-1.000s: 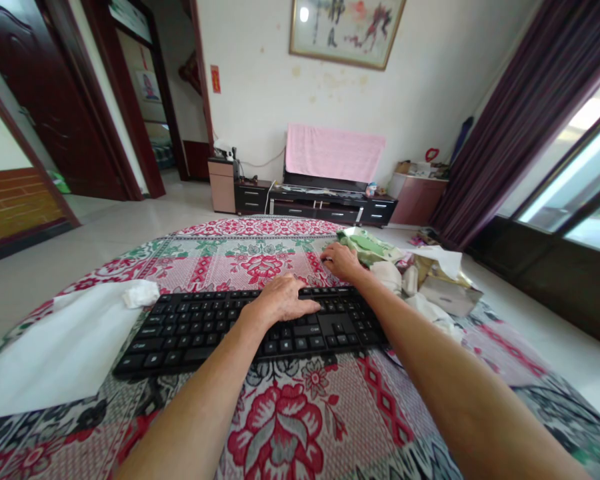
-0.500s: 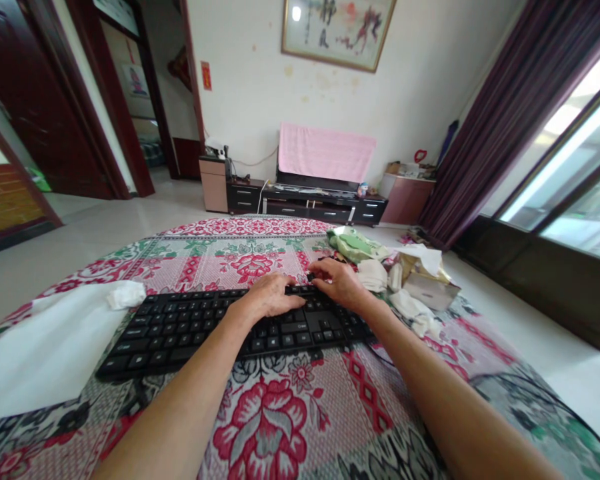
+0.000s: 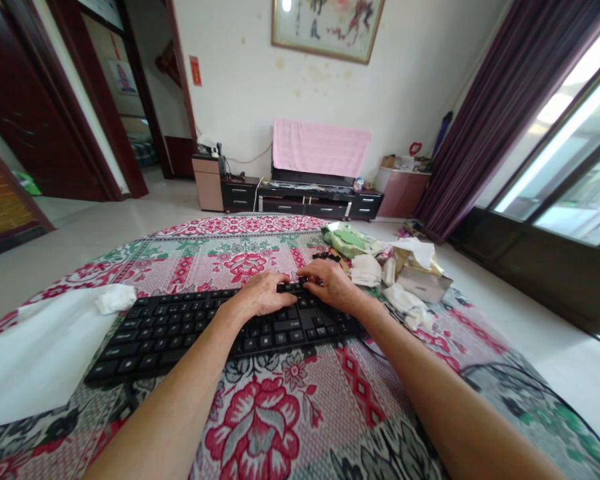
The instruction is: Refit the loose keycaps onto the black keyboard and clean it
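A black computer keyboard [image 3: 180,327] lies at a slant on the flowered tablecloth [image 3: 260,427] in front of me. My left hand [image 3: 265,293] grips its back edge, the thumb laid across the keys and the fingers at the far rim. Beside it, at the same back edge, my right hand [image 3: 327,283] is pinched around a small black keycap [image 3: 301,281], mostly hidden by the fingers. Several loose black keycaps [image 3: 327,257] lie just beyond my right hand.
On the left lies a white sheet [image 3: 35,353] with a crumpled white tissue [image 3: 116,299]. To the right are a green packet [image 3: 351,240], folded white cloth [image 3: 366,271], crumpled white cloth [image 3: 407,307] and an opened tissue box [image 3: 423,283]. A black cable [image 3: 545,383] trails at right.
My right hand has lowered the keycap from just above the keyboard to its back edge. The left hand stays on the keyboard. The whole view has shifted slightly.
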`<state>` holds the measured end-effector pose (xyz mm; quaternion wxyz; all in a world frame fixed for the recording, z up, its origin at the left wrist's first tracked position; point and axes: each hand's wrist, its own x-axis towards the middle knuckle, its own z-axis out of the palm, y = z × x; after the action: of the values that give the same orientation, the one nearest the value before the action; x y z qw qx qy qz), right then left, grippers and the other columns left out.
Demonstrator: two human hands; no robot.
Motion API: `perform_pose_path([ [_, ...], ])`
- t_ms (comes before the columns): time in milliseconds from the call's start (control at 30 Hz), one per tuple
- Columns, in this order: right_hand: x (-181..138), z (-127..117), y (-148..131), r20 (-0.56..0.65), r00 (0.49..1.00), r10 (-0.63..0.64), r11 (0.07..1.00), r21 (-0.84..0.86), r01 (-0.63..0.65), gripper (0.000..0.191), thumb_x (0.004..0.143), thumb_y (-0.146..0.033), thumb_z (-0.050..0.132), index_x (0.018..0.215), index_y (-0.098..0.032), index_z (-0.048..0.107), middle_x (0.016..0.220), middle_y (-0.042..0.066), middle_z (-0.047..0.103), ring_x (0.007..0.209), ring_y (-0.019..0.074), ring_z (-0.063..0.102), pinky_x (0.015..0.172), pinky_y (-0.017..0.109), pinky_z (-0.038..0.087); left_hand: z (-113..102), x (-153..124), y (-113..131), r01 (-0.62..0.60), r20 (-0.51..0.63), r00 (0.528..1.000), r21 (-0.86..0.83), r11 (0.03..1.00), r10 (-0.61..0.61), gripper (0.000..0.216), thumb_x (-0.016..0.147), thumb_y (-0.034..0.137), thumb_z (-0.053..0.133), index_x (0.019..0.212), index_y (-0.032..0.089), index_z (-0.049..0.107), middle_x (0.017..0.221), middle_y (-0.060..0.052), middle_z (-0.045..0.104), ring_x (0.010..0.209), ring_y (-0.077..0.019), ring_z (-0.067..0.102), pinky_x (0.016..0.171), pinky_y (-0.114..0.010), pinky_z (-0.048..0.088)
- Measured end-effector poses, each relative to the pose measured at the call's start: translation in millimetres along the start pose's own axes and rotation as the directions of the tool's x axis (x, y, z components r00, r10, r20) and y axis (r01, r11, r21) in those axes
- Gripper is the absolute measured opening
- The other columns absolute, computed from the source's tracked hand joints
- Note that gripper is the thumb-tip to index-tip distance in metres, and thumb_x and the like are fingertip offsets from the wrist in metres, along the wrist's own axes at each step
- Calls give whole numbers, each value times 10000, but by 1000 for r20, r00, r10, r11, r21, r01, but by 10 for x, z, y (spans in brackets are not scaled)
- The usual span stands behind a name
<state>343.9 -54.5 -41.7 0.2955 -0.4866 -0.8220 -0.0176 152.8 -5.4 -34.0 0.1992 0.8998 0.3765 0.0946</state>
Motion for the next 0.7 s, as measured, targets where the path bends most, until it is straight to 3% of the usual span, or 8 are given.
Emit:
perform_pose_path([
  [167,-4,-1,-55,0,1000,-27,999,-17,27,231,761,-136,565,975,-193,628,826,35,591,783,147,517,730,278,390,20,2,-23,-19,-27,999,-46,999,18,462,697,425,564,1127,262,601,1115,-26,641,1007,-222,580,842,-289,433],
  [400,-3,13,-122,-29,999,35,999,29,-34,136,757,-188,601,892,-175,609,730,2,564,673,114,502,630,231,380,2,7,-61,-115,-37,993,-242,963,109,393,729,303,499,1094,225,624,1115,-7,644,1007,-175,585,878,-254,417],
  [700,-5,25,-170,-20,999,44,997,64,-42,125,759,-207,609,877,-168,602,725,-2,569,667,107,510,623,220,386,-27,9,-42,-72,-31,997,-335,940,66,332,740,249,438,972,191,668,969,-1,690,887,-157,602,802,-250,428],
])
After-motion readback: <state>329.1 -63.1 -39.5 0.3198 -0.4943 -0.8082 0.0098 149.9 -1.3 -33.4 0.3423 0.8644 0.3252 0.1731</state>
